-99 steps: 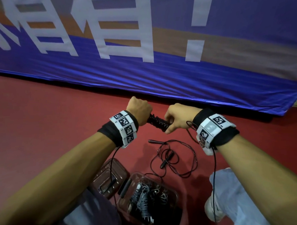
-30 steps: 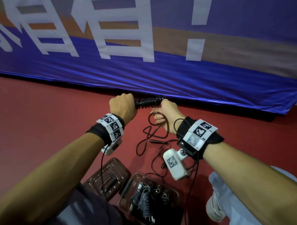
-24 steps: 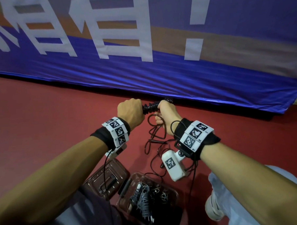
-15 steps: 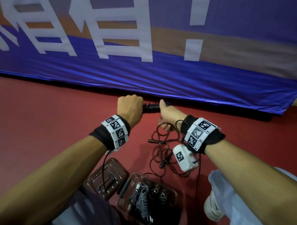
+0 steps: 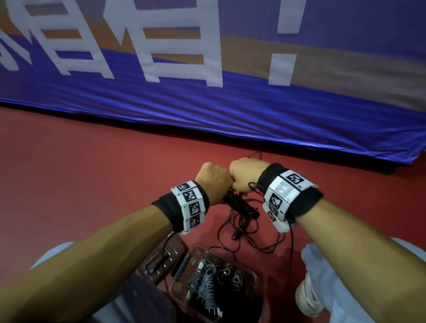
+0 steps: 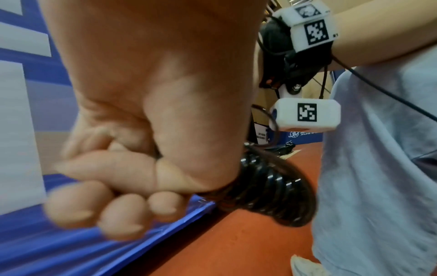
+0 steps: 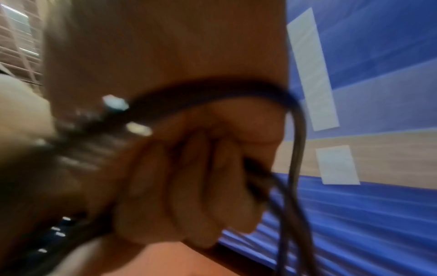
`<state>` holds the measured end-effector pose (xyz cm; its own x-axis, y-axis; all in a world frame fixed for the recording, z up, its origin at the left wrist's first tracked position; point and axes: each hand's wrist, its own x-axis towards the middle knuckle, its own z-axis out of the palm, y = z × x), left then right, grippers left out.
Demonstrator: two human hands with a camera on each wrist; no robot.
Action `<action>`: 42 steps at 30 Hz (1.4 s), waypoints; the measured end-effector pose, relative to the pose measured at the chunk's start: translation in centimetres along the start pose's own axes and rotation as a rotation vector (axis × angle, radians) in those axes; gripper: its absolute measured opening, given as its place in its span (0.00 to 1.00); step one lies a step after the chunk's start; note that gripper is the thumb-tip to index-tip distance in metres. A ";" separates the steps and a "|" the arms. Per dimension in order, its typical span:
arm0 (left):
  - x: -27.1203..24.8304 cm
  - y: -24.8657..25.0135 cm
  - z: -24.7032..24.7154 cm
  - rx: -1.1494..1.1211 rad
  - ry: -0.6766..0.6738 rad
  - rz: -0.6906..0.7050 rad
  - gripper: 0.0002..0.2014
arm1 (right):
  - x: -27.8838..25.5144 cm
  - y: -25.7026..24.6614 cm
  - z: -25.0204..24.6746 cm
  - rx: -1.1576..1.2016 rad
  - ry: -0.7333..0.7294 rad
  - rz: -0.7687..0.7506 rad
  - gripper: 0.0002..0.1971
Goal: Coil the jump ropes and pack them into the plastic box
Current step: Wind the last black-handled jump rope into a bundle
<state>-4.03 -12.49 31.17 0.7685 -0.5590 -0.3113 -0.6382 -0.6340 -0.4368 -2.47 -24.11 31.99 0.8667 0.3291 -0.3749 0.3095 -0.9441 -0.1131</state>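
We hold both fists knuckle to knuckle above the floor [image 5: 85,171]. Our left hand [image 5: 214,179] has a tight grip on the wound rope [image 6: 267,188]; our right hand [image 5: 246,174] curls round its loose cord [image 7: 295,142]. The box [image 5: 251,277] sits just below, rope bundles inside.

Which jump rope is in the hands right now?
The black jump rope, wound around its handles, gripped by the left hand and right hand; the others lie in the plastic box.

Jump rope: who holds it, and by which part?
Left hand grips the jump rope by its wound coil; right hand grips the loose cord.
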 end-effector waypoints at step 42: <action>-1.3 -9.3 -0.4 -1.142 0.228 -0.073 0.14 | -2.4 4.1 -4.3 1.626 0.274 -0.349 0.09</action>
<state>0.95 -6.05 35.94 0.8531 -0.5106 -0.1072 -0.3531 -0.7162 0.6020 -1.61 -28.69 36.41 0.9406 0.3394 0.0109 -0.0567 0.1885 -0.9804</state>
